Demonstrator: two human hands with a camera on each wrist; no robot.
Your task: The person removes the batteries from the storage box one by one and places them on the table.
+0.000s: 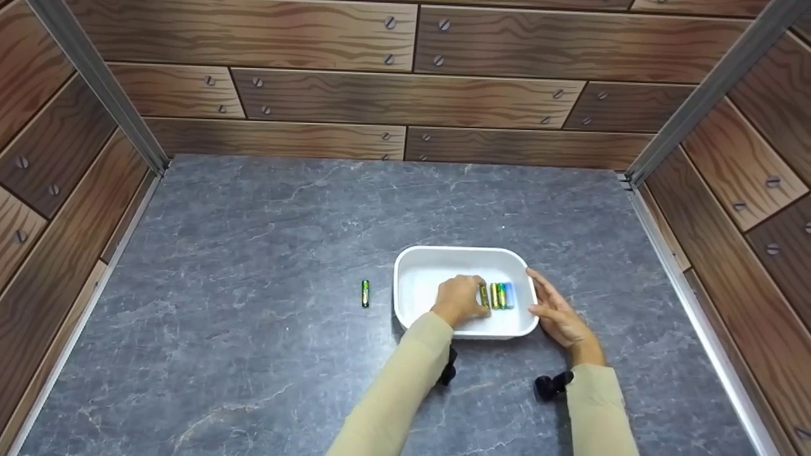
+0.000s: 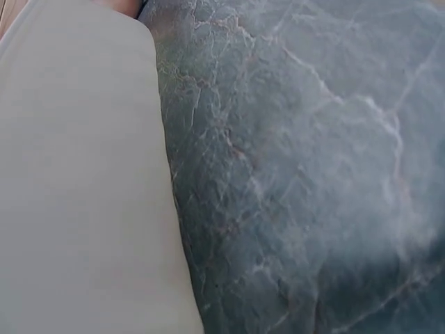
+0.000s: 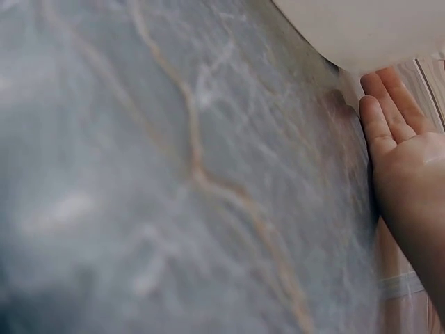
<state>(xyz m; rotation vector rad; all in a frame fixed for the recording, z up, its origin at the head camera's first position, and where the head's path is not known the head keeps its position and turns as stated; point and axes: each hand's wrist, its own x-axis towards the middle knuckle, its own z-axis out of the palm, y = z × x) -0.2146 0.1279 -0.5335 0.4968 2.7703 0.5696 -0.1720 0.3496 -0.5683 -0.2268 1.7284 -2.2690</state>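
A white rectangular plastic container (image 1: 418, 266) stands on the grey marbled surface. Inside it, my left hand (image 1: 459, 297) reaches down and pinches a green-and-gold battery (image 1: 483, 295) by its two ends, between thumb and fingers. Just right of that battery, a row of batteries (image 1: 502, 296) stands side by side on the container's floor, the rightmost one bluish. My right hand (image 1: 564, 320) rests against the container's right side, fingers straight along the outer wall and thumb at the rim. In the right wrist view, straight fingers (image 3: 377, 125) meet the container's white underside edge (image 3: 375, 35).
One more green battery (image 1: 365, 294) lies on the marbled surface (image 1: 253, 253), left of the container. Wood-patterned walls (image 1: 317, 95) enclose the surface at the back and both sides, with grey metal posts (image 1: 108, 95) at the corners. The left wrist view holds mostly sleeve (image 2: 83, 174) and surface.
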